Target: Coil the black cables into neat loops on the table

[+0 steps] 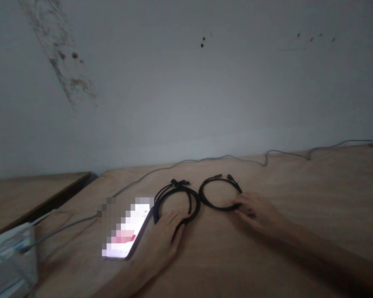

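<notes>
My tan tabletop is stretching out in front of me up to the wall. Two coiled black cables and are lying side by side on it, just touching. A phone is lying flat just left of them, its screen lit and blurred. A thin grey cord is winding along the far edge, and a white packet is sitting at the near left corner, beside another tabletop.
</notes>
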Tool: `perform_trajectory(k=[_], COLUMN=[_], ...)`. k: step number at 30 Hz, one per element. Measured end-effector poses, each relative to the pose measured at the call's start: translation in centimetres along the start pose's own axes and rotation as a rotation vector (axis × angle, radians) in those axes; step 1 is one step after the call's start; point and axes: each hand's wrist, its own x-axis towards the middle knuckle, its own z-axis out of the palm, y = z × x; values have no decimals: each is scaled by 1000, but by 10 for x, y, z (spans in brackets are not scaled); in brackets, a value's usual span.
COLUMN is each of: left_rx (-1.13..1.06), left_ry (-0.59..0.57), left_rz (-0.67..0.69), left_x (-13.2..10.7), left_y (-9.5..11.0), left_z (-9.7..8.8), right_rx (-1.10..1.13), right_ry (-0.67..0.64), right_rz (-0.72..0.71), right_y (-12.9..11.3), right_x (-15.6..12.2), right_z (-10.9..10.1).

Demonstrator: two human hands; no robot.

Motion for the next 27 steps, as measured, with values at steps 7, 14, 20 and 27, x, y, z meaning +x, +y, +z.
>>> perform_trajectory(k=[7, 14, 20, 27], left_rx=[1, -26, -97, -276], left_ry=[0, -17, -17, 48], left_rz=[-18, -20, -73, -246], left_x=[0, 0, 0, 3], left_y=[2, 4, 6, 5], left_z=[-2, -6, -8, -12], right_rx=[-47, 8, 398, 493], right_ry=[-135, -20, 144, 15], right_rz=[-80, -15, 165, 11], right_y=[-2, -12, -20, -45], right_x=[24, 36, 32, -7], right_z=[17, 28, 18, 17])
